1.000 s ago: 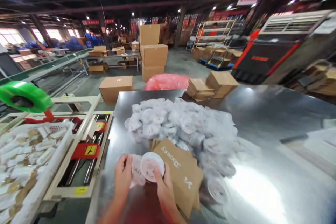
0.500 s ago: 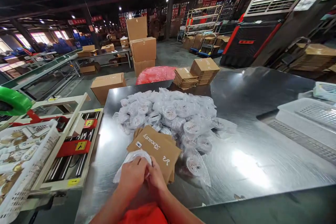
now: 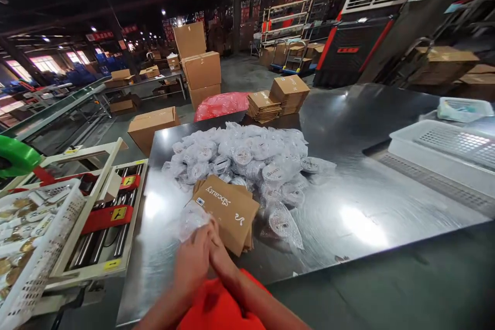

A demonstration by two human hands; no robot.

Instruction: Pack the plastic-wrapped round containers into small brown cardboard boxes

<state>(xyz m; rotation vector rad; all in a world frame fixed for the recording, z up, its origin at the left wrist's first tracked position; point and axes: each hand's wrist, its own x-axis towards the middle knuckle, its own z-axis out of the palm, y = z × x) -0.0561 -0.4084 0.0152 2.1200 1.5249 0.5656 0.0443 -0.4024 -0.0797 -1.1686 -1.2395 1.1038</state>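
My left hand point(image 3: 191, 260) and my right hand point(image 3: 217, 252) are pressed together at the near edge of the steel table point(image 3: 367, 165), both closed on one clear plastic bag with a round white item point(image 3: 191, 219) inside. Just beyond my fingers lies a stack of flat brown cardboard sleeves point(image 3: 228, 211) with printed lettering. Behind that stack sits a big heap of the same bagged round items point(image 3: 243, 157). One more bagged item point(image 3: 284, 223) lies loose to the right of the sleeves.
A roller conveyor with red parts point(image 3: 104, 216) and a white mesh basket of packets point(image 3: 27, 237) stand at my left. White plastic baskets point(image 3: 441, 152) sit at the table's right. More folded cartons point(image 3: 276, 98) are stacked at the far edge, near a red bag point(image 3: 220, 104). Cardboard boxes point(image 3: 197, 64) fill the floor beyond.
The round item was plainly visible between my hands a second ago; now both hands have closed together around its bag and drawn nearer to me. My view has tilted downward and pulled back.
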